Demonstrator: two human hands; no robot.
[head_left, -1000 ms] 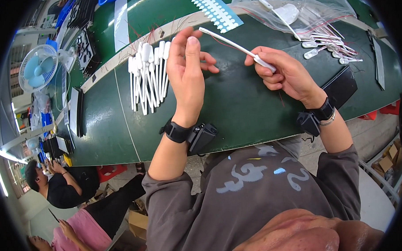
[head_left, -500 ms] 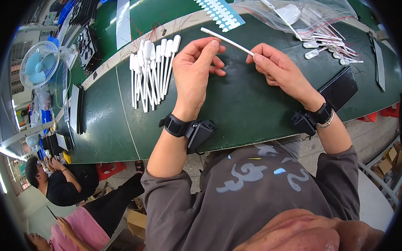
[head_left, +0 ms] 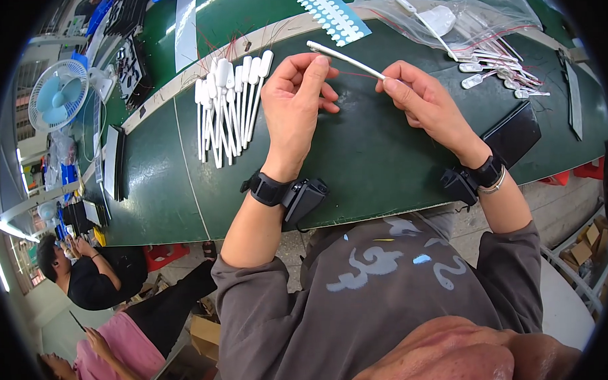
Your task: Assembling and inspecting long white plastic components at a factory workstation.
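Observation:
A thin white stick (head_left: pixel 350 60) slants over the table between my hands. My right hand (head_left: pixel 427 110) pinches its lower right end between thumb and fingers; the end inside the grip is hidden. My left hand (head_left: pixel 296 90) is closed in a pinch by the stick's upper left end. A fine red wire (head_left: pixel 360 75) runs from the left fingertips toward the right hand, just below the stick. To the left of my left hand lies a bunch of white paddle-headed sticks (head_left: pixel 229 105), heads away from me, with thin red wires past them.
At the right lie a clear plastic bag (head_left: pixel 472 16) and a pile of smaller white paddle pieces with wires (head_left: pixel 504 69). A black flat device (head_left: pixel 514 132) lies near my right wrist. A blue sheet of white stickers (head_left: pixel 331 18) is at the back. Two people sit at the left.
The red wire between my hands now shows. The stick has shifted slightly, and both hands have barely moved.

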